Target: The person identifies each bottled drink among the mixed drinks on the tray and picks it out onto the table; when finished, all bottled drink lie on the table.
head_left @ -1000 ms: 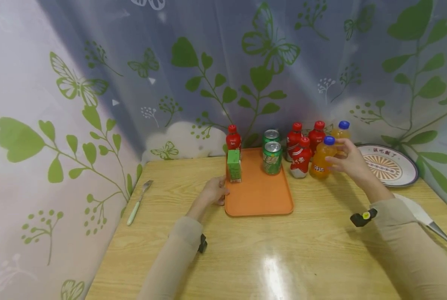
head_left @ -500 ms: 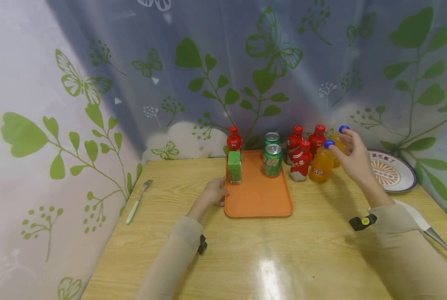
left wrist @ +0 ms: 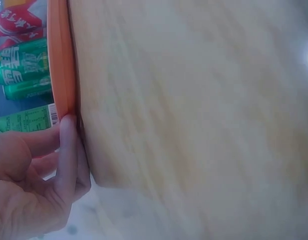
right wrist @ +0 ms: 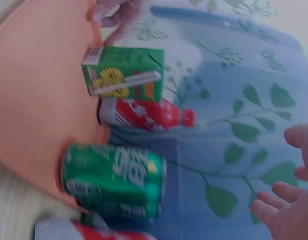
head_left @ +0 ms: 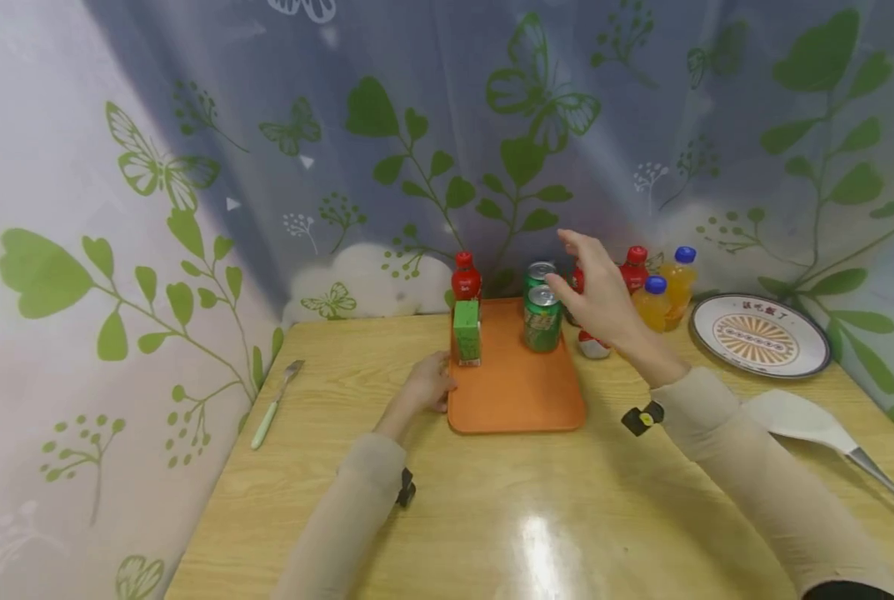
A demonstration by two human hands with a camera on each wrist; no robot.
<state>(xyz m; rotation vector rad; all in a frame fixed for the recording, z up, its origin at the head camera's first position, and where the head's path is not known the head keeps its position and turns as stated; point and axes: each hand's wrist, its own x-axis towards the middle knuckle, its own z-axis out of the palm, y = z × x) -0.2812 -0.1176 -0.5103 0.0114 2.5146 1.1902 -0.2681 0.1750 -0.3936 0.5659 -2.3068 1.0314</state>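
Note:
My left hand (head_left: 427, 383) pinches the left edge of an orange tray (head_left: 517, 404); in the left wrist view, thumb and fingers close on its rim (left wrist: 64, 65). A green drink carton (head_left: 466, 335) stands on the tray near that hand, with a red-capped bottle (head_left: 465, 279) behind it. Two green soda cans, the front one (head_left: 542, 325) nearer me, stand at the tray's right side. My right hand (head_left: 604, 296) is held in the air beside the cans, fingers spread and holding nothing. It partly hides the red bottles behind it, one of them (head_left: 593, 346) showing only its base.
Right of the tray stand another red bottle (head_left: 633, 268) and two orange soda bottles with blue caps, one in front (head_left: 652, 307). A patterned plate (head_left: 761, 335) and a white spatula-like utensil (head_left: 799, 417) lie farther right. A fork (head_left: 277, 407) lies at left.
My right hand has left the blue-capped orange soda bottles and moved left, to beside the green cans. My left hand still holds the tray's edge.

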